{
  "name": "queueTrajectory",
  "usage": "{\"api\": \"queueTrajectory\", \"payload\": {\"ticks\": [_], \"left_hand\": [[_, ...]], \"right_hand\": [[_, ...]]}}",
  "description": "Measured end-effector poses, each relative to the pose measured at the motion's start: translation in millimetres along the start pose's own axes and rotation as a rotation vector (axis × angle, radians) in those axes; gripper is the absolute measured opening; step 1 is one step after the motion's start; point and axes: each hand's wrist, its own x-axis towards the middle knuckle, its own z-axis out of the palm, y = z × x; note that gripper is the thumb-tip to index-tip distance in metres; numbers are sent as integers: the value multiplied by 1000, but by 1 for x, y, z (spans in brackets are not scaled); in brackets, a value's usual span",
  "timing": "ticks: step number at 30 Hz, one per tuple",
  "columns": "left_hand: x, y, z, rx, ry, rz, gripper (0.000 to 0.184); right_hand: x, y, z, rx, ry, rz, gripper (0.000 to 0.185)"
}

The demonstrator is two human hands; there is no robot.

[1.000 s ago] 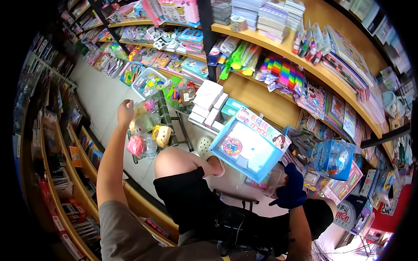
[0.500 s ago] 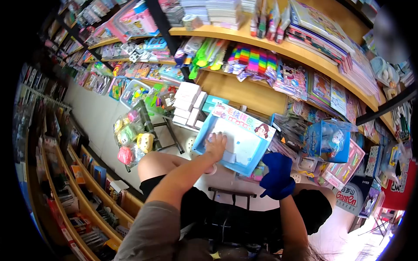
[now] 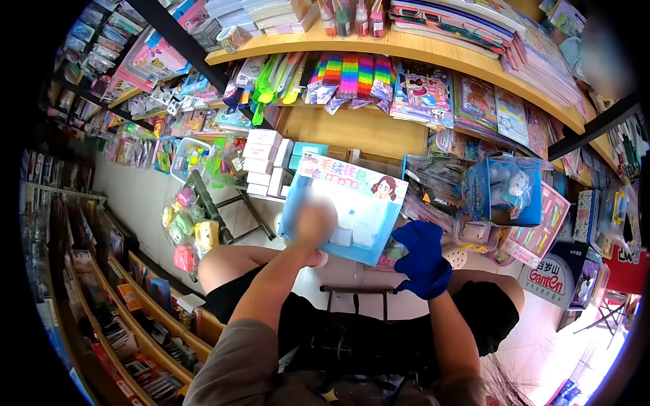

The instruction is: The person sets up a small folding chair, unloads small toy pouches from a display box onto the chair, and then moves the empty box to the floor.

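Note:
My left hand (image 3: 315,220) is over the left part of a shallow light-blue box (image 3: 369,233) with a printed header. Motion blur hides its fingers and anything in them. Inside the box, a small pale rectangular piece (image 3: 341,236) lies near the lower edge. Dark-blue, glove-like cloth (image 3: 426,271) covers my right hand (image 3: 423,260) beside the box's right edge; its fingers cannot be made out.
White cartons (image 3: 261,152) stand behind the box at left. Bagged plush items (image 3: 205,233) hang by a folding stand (image 3: 213,213) on the left. A blue display box (image 3: 504,193) is at right, below stocked shelves (image 3: 406,44).
My left hand has come from beside the plush bags to the box. The round colourful item seen in the box earlier is no longer visible. The view has shifted, moving the shelves leftward.

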Motion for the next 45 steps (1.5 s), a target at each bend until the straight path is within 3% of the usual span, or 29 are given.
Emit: {"api": "queueTrajectory", "payload": {"ticks": [3, 5, 7, 8, 11, 15, 22, 23, 25, 26, 29, 33, 37, 39, 41, 42, 45], "left_hand": [[-17, 3, -37, -281, -19, 8, 66], [-16, -3, -37, -752, -164, -68, 64], [5, -26, 0, -1412, -437, -222, 65], [-2, -28, -9, -1599, -582, 107, 65], [-64, 11, -69, -1911, -575, 27, 64], [-90, 24, -68, -2310, -726, 107, 70], [-102, 48, -70, -2226, -741, 62, 72], [-100, 56, -66, -2084, -763, 108, 73], [-112, 87, -55, -1910, -608, 5, 71], [-115, 92, -45, -2024, -666, 34, 69], [-123, 94, -45, -1808, -819, 120, 67], [-141, 97, -68, -1825, -705, 196, 68], [-143, 92, -91, -1809, -487, 494, 70], [-141, 90, -94, -1817, -421, 444, 69], [-138, 91, -95, -1729, -311, 451, 68], [-139, 93, -97, -1748, -243, 424, 60], [-140, 93, -100, -1614, -122, 441, 62]], "right_hand": [[0, -2, 2, 9, 47, -31, 55], [-1, -1, 5, 26, 86, -59, 55], [-2, -2, 8, 46, 131, -85, 55], [-2, 2, 15, 49, 158, -104, 54], [-2, 5, 24, 63, 210, -131, 51], [4, -17, 19, 66, 261, -89, 51], [4, -42, 20, -13, 311, -114, 37], [3, -50, 20, 13, 300, -105, 36], [0, -61, 20, 69, 274, -97, 35], [-2, -64, 21, 101, 262, -95, 34], [8, -49, 23, 190, 263, -81, 32], [25, -3, 46, 327, 229, 115, 29], [25, -11, 41, 498, 71, 403, 26], [22, -35, 32, 605, 78, 357, 24], [16, -64, 18, 753, 144, 155, 23], [12, -72, 20, 873, 224, 62, 37], [5, -68, 55, 826, 457, 44, 45]]}}
